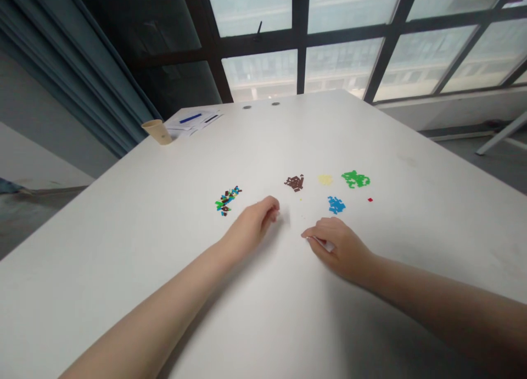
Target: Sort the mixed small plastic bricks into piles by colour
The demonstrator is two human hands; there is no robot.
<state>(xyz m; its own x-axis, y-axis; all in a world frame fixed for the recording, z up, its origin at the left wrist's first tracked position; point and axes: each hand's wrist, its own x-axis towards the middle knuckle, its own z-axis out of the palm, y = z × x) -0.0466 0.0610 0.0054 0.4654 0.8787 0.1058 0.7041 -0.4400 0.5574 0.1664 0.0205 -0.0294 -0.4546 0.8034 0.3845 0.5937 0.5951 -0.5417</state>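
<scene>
My left hand [255, 222] rests on the white table [156, 230] with its fingers curled, and I see nothing in them. It is nearest to a small heap of brown plastic bricks [294, 183] and a mixed heap of multicoloured bricks [226, 200]. My right hand [340, 248] curls around a small white flat piece [324, 244], partly hidden by its fingers. A blue brick heap [336, 205] lies just above that hand. Farther off are a yellow heap [325, 179], a green heap [355, 179] and a single red brick [370, 199].
A tan paper cup [157, 132] lies on its side near the far left table edge, next to papers with a blue pen [190, 118]. Large dark-framed windows [341, 38] stand behind the table, and a blue-grey curtain [69, 77] hangs at the left.
</scene>
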